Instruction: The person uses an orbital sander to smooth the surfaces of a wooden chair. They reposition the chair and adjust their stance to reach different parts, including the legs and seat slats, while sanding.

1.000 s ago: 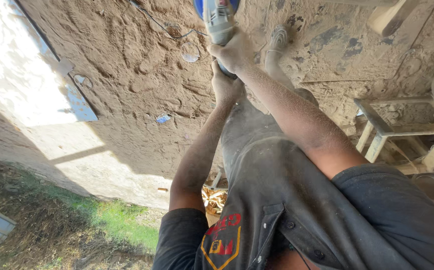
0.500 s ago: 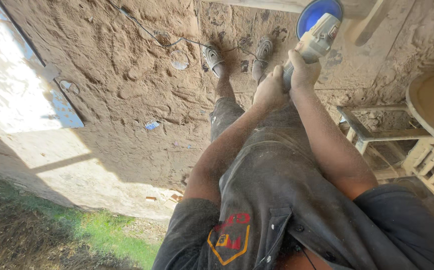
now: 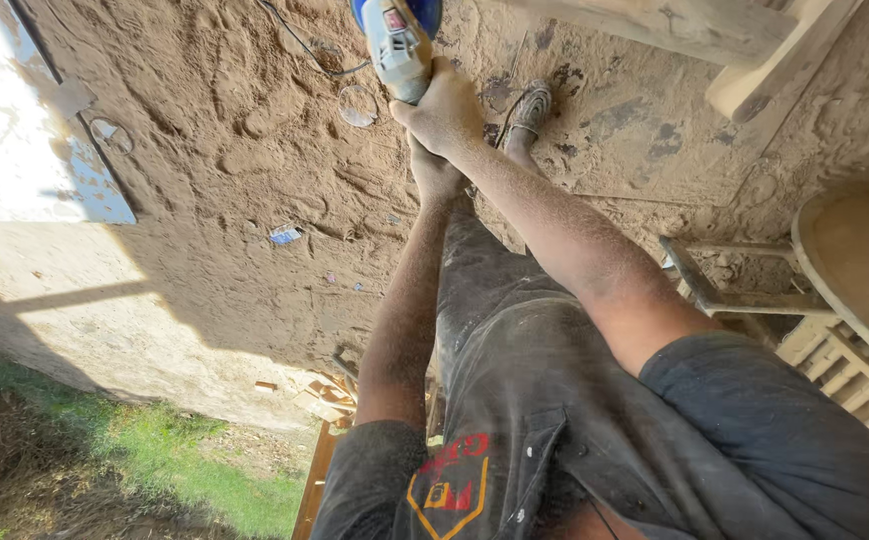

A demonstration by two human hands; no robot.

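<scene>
A blue-and-grey angle grinder (image 3: 398,40), its head cut off by the frame's top edge, is held out over sawdust-covered ground (image 3: 245,200). The right hand (image 3: 447,112) is wrapped tight around its body; the left hand (image 3: 435,175), just beneath and largely hidden, shows no clear grip. One dusty shoe (image 3: 532,105) shows beyond; a cord (image 3: 305,45) trails left.

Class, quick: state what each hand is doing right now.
Left hand: closed, under the grinder's rear; what it holds cannot be told.
Right hand: closed on the power grinder.
</scene>
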